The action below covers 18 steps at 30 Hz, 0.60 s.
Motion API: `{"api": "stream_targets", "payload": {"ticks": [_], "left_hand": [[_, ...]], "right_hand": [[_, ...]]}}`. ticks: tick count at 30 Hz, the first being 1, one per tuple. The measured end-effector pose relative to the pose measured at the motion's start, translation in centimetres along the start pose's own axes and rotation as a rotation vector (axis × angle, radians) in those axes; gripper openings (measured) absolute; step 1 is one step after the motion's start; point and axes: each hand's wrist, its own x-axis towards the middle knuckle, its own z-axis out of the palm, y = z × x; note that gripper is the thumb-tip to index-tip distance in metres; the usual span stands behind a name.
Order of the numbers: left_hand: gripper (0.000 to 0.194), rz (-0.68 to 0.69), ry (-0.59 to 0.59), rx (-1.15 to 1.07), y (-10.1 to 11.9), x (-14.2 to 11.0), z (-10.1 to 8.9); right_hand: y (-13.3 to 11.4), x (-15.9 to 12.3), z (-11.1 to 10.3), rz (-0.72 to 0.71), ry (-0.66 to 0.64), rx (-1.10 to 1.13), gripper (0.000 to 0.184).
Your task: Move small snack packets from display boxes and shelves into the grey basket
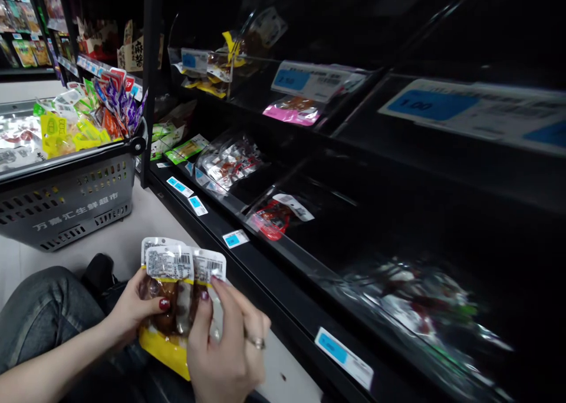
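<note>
Several snack packets (168, 264) with white tops, clear middles showing brown food and yellow bottoms are held fanned out between my two hands, above my lap. My left hand (137, 308) grips them from the left, its thumb pressed across the front packet. On the right side, my right hand (234, 332) pinches another packet (210, 264) of the same kind near its white top, between thumb and fingers. A ring sits on one finger of this hand. The packets overlap, so their lower parts are partly hidden behind my right hand.
A grey shopping basket (79, 196) full of colourful packets stands on the floor at left. Dark shelves (274, 255) with clear bins run along the right, holding silver packets (230, 161), a red packet (274, 217) and yellow packets (212, 84). Price tags (345, 356) line the edges.
</note>
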Motion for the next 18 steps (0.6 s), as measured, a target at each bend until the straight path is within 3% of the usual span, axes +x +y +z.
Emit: {"api": "stream_targets", "payload": {"ticks": [2,5,7,10,13,18], "left_hand": [[0.052,-0.021,-0.028,0.016,0.0,-0.1,-0.1],[0.051,-0.04,-0.041,0.066,0.1,0.0,-0.2],[0.05,-0.046,-0.031,0.089,0.1,0.1,-0.2],[0.049,-0.074,-0.025,0.056,-0.1,0.2,-0.3],[0.046,-0.069,0.015,0.015,0.0,0.6,-0.8],[0.042,-0.084,0.083,-0.043,2.3,1.4,-1.5]], "right_hand": [[0.3,0.7,0.0,0.188,-0.076,0.015,0.035],[1.4,1.7,0.3,0.519,-0.447,0.244,0.033],[2.1,1.8,0.7,0.655,-0.579,0.404,0.028],[2.6,0.7,2.0,0.772,-0.583,0.649,0.031],[2.7,-1.0,3.9,0.851,-0.688,0.827,0.037],[5.0,-1.6,6.1,0.727,-0.717,0.355,0.032]]}}
